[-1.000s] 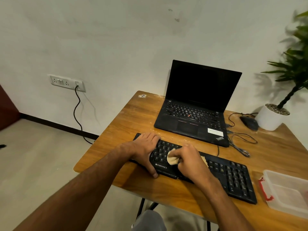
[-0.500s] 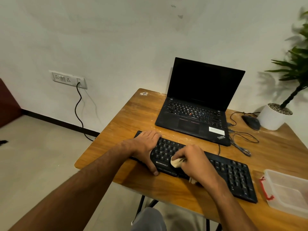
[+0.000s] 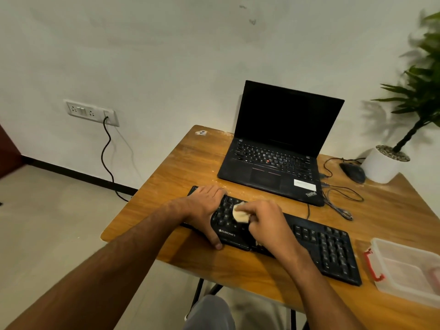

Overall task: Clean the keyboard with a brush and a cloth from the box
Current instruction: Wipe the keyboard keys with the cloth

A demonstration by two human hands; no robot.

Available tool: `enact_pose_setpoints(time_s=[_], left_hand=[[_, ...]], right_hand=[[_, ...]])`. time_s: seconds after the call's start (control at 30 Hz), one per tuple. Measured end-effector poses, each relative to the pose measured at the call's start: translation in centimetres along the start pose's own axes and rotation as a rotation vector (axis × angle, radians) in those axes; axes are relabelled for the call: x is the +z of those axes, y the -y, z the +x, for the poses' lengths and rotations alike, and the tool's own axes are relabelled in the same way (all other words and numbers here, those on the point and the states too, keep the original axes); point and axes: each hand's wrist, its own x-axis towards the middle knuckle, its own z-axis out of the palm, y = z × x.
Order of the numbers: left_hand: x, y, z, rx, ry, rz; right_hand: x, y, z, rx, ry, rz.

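Back up onto the left-hand keys goes the cloth (image 3: 240, 213), bunched in the gripping right hand (image 3: 266, 222). Left hand (image 3: 206, 206) lies flat, fingers straight, pinning the keyboard (image 3: 328, 248) on the desk (image 3: 171, 186) against sliding.

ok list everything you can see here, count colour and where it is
keyboard: 1, black, near edge of table
cloth: 1, cream, on keyboard's left keys
plastic box: 1, clear with red latch, table's right end
laptop: 1, black, open behind keyboard
mouse: 1, black, right of laptop
potted plant: 1, green in white pot, far right
table: 1, wooden
wall socket: 1, white, left wall
left hand: rests on keyboard's left end
right hand: grips cloth
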Motion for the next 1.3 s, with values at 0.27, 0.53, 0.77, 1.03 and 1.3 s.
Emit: enact_pose_setpoints(time_s=[0.27, 0.53, 0.77, 1.03, 1.3], left_hand=[[-0.2, -0.2, 0.0, -0.008, -0.001, 0.012], [-0.2, -0.3, -0.3, -0.010, 0.003, 0.033], [-0.2, -0.2, -0.2, -0.005, -0.012, 0.002], [0.0, -0.1, 0.0, 0.001, -0.014, -0.002], [-0.2, 0.0, -0.2, 0.004, -0.008, -0.020]], right_hand=[[2.3, 0.0, 0.8, 0.030, 0.003, -0.092], [2.8, -0.6, 4.3, -0.123, 0.018, -0.118], [0.7, -3.0, 2.6, 0.069, 0.016, -0.240], [3.9, 0.4, 4.2, 0.109, -0.064, -0.092], [1.4, -0.8, 2.5, 0.038, -0.006, -0.137]])
